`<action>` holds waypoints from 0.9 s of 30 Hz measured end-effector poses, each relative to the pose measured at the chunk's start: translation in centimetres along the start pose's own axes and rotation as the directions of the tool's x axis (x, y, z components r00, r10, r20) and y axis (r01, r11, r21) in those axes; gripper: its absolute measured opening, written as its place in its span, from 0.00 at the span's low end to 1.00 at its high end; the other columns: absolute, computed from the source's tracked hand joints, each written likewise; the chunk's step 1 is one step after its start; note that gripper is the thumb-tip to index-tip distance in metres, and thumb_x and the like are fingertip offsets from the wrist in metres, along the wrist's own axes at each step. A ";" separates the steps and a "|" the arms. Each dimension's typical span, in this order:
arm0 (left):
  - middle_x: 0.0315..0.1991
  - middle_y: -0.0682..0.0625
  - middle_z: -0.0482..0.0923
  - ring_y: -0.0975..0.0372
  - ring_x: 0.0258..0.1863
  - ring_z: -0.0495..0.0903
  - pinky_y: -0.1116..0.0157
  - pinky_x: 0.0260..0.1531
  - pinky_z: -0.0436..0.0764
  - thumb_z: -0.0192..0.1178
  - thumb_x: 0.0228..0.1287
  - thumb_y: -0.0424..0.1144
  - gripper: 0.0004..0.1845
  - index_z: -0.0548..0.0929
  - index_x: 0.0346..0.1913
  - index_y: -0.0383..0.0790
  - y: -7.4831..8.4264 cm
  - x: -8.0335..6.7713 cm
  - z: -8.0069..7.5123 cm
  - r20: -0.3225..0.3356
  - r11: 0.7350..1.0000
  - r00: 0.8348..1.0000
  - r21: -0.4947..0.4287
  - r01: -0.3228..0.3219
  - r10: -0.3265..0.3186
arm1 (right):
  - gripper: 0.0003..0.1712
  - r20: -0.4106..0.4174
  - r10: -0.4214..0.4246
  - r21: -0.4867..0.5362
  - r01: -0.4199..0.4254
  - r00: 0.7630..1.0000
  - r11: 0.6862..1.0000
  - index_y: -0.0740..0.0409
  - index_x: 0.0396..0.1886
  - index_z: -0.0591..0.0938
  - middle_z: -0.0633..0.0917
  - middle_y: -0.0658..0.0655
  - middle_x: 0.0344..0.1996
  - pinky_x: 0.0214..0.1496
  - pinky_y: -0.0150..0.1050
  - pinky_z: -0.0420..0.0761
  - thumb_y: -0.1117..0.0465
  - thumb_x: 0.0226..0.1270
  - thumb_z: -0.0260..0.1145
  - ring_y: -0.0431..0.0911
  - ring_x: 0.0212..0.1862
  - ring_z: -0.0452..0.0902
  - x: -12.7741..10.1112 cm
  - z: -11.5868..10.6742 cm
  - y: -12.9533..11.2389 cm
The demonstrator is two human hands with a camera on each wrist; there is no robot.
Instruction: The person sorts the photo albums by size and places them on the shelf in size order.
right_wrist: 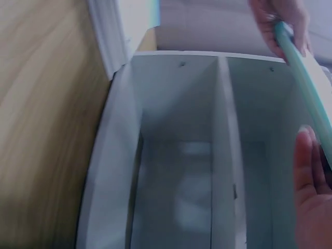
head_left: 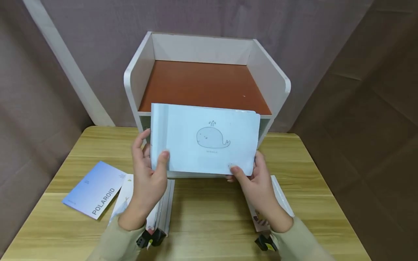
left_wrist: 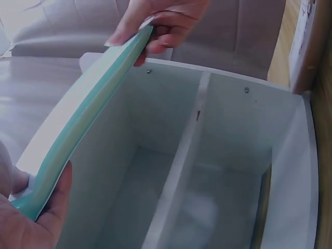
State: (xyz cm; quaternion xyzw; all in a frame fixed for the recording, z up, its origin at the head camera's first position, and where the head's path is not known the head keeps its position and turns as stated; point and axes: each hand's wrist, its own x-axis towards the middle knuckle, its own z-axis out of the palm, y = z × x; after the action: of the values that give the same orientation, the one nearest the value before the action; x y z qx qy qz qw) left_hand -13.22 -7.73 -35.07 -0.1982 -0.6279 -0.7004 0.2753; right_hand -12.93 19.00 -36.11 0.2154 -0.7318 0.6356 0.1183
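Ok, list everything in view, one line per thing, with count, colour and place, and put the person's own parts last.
whale book: one, pale blue with a whale line drawing, held up in front of the shelf unit.
shelf unit: one, white sides with a reddish-brown top surface, at the table's far edge; the wrist views show two white compartments split by a divider.
table: one, light wood grain, under everything.
Polaroid booklet: one, blue to white, lying flat on the table at the left.
left stack of books: several, mostly white, under the left forearm.
books at right: number unclear, white edges, under the right forearm.
left hand: grip on the book's left edge.
right hand: grip on the book's lower right corner.
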 end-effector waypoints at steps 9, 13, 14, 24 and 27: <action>0.70 0.43 0.58 0.51 0.65 0.66 0.64 0.53 0.77 0.54 0.66 0.21 0.36 0.55 0.74 0.40 1.7 1.0 -0.4 0.066 0.996 0.998 0.092 -0.016 0.010 | 0.42 0.054 -0.019 -0.051 0.021 0.998 0.998 0.52 0.72 0.56 0.79 0.59 0.47 0.40 0.39 0.83 0.75 0.64 0.63 0.48 0.42 0.80 -0.3 -0.2 -0.6; 0.74 0.51 0.52 0.54 0.64 0.67 0.65 0.53 0.77 0.61 0.61 0.22 0.48 0.47 0.77 0.47 3.3 1.3 -1.1 0.202 0.978 0.976 0.204 0.040 -0.082 | 0.39 0.043 -0.052 -0.018 0.052 0.998 0.998 0.56 0.71 0.57 0.78 0.62 0.44 0.36 0.41 0.84 0.77 0.65 0.61 0.50 0.35 0.79 -0.1 -0.4 -1.1; 0.75 0.52 0.48 0.55 0.65 0.65 0.65 0.53 0.76 0.63 0.60 0.23 0.51 0.44 0.77 0.50 3.8 1.3 -1.2 0.235 0.969 0.965 0.239 0.056 -0.114 | 0.39 0.043 -0.059 -0.011 0.059 0.997 0.998 0.56 0.71 0.57 0.78 0.62 0.44 0.35 0.40 0.84 0.77 0.65 0.60 0.50 0.35 0.79 0.1 -0.4 -1.2; 0.76 0.53 0.34 0.52 0.65 0.61 0.61 0.53 0.76 0.67 0.54 0.21 0.59 0.38 0.78 0.50 5.2 2.3 -1.3 0.305 0.960 0.949 0.281 -0.004 -0.085 | 0.50 0.046 -0.087 0.089 0.083 0.995 0.993 0.46 0.78 0.47 0.77 0.65 0.50 0.33 0.38 0.82 0.79 0.65 0.58 0.48 0.34 0.78 1.8 -1.1 -2.9; 0.76 0.52 0.40 0.51 0.63 0.65 0.65 0.52 0.77 0.65 0.53 0.19 0.56 0.43 0.78 0.47 5.0 2.8 -1.0 0.266 0.979 0.963 0.202 -0.018 -0.037 | 0.51 0.015 -0.124 0.092 0.122 0.992 0.988 0.46 0.78 0.47 0.76 0.65 0.52 0.32 0.36 0.82 0.80 0.64 0.58 0.47 0.33 0.77 2.6 -1.2 -3.6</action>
State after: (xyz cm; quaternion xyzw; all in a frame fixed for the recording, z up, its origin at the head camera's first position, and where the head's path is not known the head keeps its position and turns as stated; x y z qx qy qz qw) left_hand -12.17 -9.43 -29.60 -0.2590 -0.7283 -0.6011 0.2030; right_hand -13.65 19.39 -31.56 0.2717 -0.6886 0.6576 0.1398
